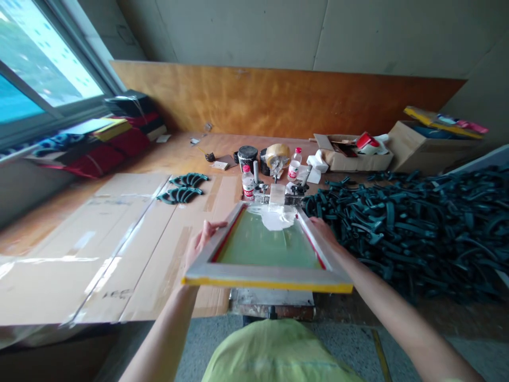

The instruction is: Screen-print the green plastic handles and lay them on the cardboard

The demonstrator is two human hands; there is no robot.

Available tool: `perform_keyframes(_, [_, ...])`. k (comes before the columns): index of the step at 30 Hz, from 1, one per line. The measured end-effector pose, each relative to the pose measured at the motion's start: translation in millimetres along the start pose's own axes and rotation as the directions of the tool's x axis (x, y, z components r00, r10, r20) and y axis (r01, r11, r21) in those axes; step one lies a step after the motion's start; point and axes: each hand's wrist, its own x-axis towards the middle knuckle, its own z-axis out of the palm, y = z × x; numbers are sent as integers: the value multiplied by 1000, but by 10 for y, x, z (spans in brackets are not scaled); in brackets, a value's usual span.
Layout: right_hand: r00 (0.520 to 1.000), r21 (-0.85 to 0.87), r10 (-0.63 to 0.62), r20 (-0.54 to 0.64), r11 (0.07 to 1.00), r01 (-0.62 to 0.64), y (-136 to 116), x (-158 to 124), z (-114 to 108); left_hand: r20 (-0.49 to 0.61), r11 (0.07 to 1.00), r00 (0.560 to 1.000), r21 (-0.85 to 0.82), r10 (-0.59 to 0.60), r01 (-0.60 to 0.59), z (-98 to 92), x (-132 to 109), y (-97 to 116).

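A silk-screen printing frame (266,277) with a wooden rim, a yellow front edge and red tape inside is tilted up from its hinge clamps (298,188). Its green mesh (266,246) carries a smear of white ink (274,218) near the far end. My left hand (201,244) grips the frame's left side, and my right hand (324,231) holds its right side. Below the frame, the metal base of the press (270,302) is partly hidden.
A large heap of dark green curved plastic pieces (397,228) lies on the right. Two small rows of them (182,188) rest on cardboard sheets (119,249) at left. Behind the press stand plastic bottles (295,164), an ink tin (247,157), a tape roll (277,157) and cardboard boxes (429,147).
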Motion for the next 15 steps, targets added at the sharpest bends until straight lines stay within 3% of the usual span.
perform_keyframes(3, [989,58,57,-136,997,-50,35,305,-196,129,974,966,69,-223,216,-67,-248,-488])
perform_keyframes(5, [983,66,-26,-182,997,39,-148,538,-232,132,967,958,76,-253,244,-42,-317,-829])
perform_keyframes(8, [987,-42,-138,-79,990,135,-544,822,-162,88,970,970,115,-226,216,29,-315,-1197])
perform_keyframes(12, [981,-121,-67,183,989,90,-817,850,2,94,960,964,155,-248,232,55,-278,-1327])
perform_keyframes(15, [963,-76,-165,211,980,185,-752,577,60,97,952,957,166,-275,257,39,-288,-1315])
